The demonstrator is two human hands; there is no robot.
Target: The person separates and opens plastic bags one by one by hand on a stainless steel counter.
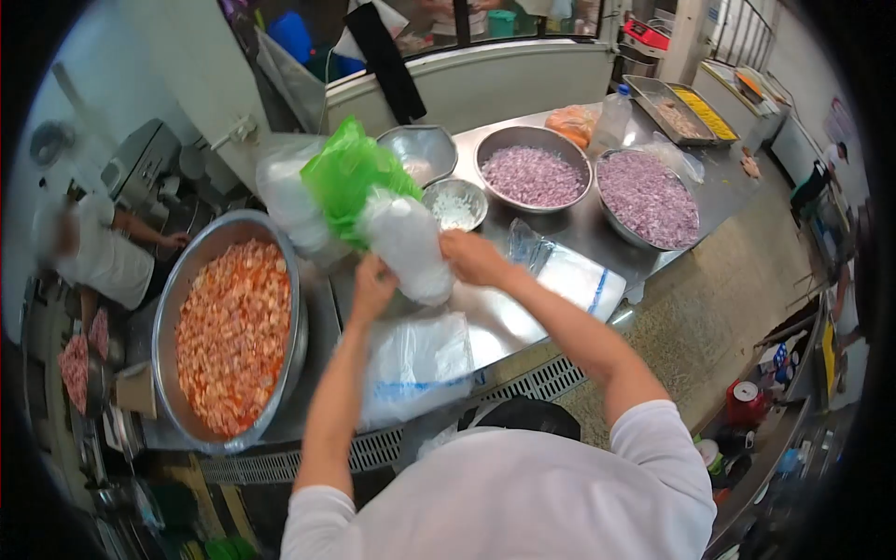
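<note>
A bulging whitish plastic bag [408, 245] is between my hands over the steel table; its contents cannot be made out. My left hand [373, 287] pinches it low on the left, and my right hand [471, 259] grips its right side. A crumpled green plastic bag [353, 177] touches its top. Behind the green bag are more clear plastic bags [291, 182]. Flat clear bags with blue print [420, 359] lie below my hands, and another flat stack [581, 278] is to the right. A small bowl of white bits [455, 207] stands just beyond my right hand.
A large basin of orange-red diced meat [233, 336] stands at left. Bowls of chopped purple onion [532, 177] [649, 201] are at the back right, near a plastic bottle [612, 119] and metal trays [681, 110]. A co-worker in white [103, 247] is at far left.
</note>
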